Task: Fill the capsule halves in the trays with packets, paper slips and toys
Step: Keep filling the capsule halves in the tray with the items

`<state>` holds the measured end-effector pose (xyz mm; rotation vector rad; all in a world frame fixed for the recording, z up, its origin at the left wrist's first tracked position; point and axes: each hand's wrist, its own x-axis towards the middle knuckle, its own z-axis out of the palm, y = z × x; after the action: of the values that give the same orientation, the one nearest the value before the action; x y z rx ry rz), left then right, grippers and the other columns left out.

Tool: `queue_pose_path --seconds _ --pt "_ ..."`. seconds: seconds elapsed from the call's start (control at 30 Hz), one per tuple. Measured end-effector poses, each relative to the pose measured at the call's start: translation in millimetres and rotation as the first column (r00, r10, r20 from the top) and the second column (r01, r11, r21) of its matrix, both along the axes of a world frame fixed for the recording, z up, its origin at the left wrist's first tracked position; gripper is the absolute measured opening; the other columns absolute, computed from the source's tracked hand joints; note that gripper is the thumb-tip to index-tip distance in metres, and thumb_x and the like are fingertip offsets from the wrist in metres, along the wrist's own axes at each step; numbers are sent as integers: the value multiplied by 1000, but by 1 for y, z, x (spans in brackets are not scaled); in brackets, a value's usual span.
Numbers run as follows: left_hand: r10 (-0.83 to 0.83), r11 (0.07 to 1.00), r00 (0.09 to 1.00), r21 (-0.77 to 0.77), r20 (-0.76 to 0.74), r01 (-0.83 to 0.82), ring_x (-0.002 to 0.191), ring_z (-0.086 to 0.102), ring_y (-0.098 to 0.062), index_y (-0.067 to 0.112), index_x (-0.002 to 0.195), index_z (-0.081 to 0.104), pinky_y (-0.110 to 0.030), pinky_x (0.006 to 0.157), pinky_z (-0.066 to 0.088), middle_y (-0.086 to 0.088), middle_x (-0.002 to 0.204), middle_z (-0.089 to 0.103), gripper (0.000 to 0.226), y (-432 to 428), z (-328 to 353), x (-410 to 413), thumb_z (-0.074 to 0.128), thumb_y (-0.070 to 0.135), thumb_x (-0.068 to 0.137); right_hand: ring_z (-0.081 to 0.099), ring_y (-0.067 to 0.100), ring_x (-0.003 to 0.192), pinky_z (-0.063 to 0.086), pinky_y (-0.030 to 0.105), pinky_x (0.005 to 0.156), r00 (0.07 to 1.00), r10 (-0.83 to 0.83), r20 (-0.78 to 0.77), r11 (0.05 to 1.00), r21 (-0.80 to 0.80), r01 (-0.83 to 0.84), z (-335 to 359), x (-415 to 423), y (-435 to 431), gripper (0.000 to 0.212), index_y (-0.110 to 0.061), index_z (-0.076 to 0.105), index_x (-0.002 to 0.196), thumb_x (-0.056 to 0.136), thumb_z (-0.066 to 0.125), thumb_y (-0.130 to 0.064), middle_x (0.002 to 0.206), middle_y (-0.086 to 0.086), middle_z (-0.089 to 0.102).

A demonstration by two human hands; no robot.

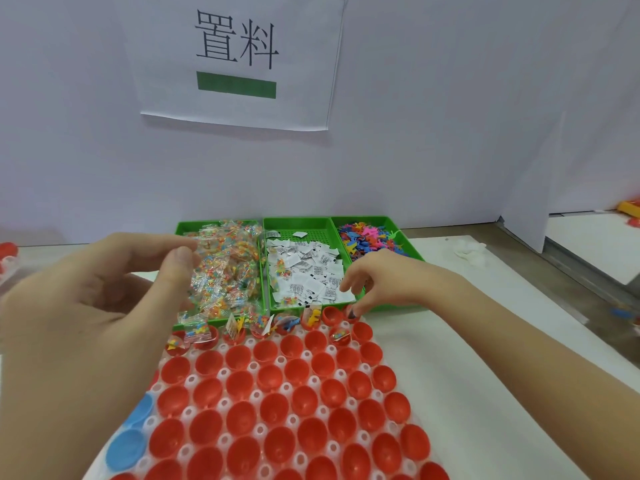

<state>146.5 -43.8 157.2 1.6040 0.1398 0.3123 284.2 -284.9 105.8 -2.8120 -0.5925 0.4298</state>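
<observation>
A white tray [294, 419] holds rows of red capsule halves [273, 370]. Those in the far row [242, 327] contain packets, slips and toys. Behind stand three green trays: clear candy packets [227, 271], paper slips [311, 271] and small coloured toys [367, 239]. My left hand [104, 299] is raised at the left, thumb and forefinger almost meeting at the edge of the packet pile; whether they pinch a packet is unclear. My right hand [377, 282] reaches down to the far right capsule half [351, 313], fingertips pinching a small dark toy in it.
Two blue capsule halves [128, 445] sit at the tray's left edge. A paper sign [239, 57] hangs on the white wall behind. Red pieces [7, 251] lie at the far left, and white bits [467, 252] at the right on the table.
</observation>
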Motion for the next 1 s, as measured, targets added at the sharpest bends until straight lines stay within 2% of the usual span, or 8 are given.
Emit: queue_pose_path --seconds 0.07,0.17,0.23,0.33,0.43,0.57,0.63,1.0 --pt "12 1000 1000 -1 7 -12 37 51 7 -6 125 54 -7 52 44 -7 104 73 32 7 -9 10 36 -4 100 58 -6 81 48 18 77 999 -29 17 998 63 28 2 3 -11 38 -33 68 108 73 82 -35 93 -18 63" --pt "21 997 998 66 60 -25 38 53 5 4 116 59 -7 52 44 16 64 65 27 13 -10 9 41 -4 98 60 -7 82 47 16 74 964 -214 156 923 355 147 5 11 -35 17 -43 66 92 79 76 -37 93 -20 67" --pt "-6 993 997 115 82 -4 41 55 4 5 113 59 -7 53 45 17 63 65 26 12 -7 6 41 -6 98 59 -4 83 43 11 72 884 -370 287 872 435 224 -2 17 -49 13 -37 67 98 87 69 -31 101 -13 69" --pt "2 993 997 114 74 -11 64 67 -3 -6 115 60 -15 57 47 3 85 73 29 11 -9 9 37 -10 98 57 15 114 44 28 97 887 -401 230 910 208 357 -26 25 -59 42 -19 59 129 90 67 -32 133 1 59" --pt "-26 984 997 178 74 13 39 57 1 21 78 63 -9 41 44 9 78 64 40 19 -11 16 44 -10 94 54 20 121 41 33 101 924 -368 105 929 -5 371 -48 26 -55 51 -18 58 132 87 67 -41 136 3 57" --pt "52 943 972 309 231 -124 57 65 -8 44 84 70 -27 52 54 13 80 72 7 25 -28 4 66 50 84 62 13 97 49 29 88 898 -415 143 908 118 401 -54 28 -50 24 -19 74 105 84 73 -30 111 0 71" --pt "55 932 976 339 210 -126 63 67 -14 46 91 70 -32 57 55 9 80 72 30 24 -36 0 57 65 72 62 11 92 49 28 86 885 -439 157 894 176 412 -52 28 -50 14 -18 75 97 85 73 -24 106 0 72" --pt "-94 836 992 548 83 33 71 59 4 29 94 72 -19 70 49 21 83 66 17 -20 -49 103 66 14 88 65 12 90 53 23 88 663 -713 228 597 693 403 -74 3 -48 27 -9 72 110 86 65 2 104 4 72"
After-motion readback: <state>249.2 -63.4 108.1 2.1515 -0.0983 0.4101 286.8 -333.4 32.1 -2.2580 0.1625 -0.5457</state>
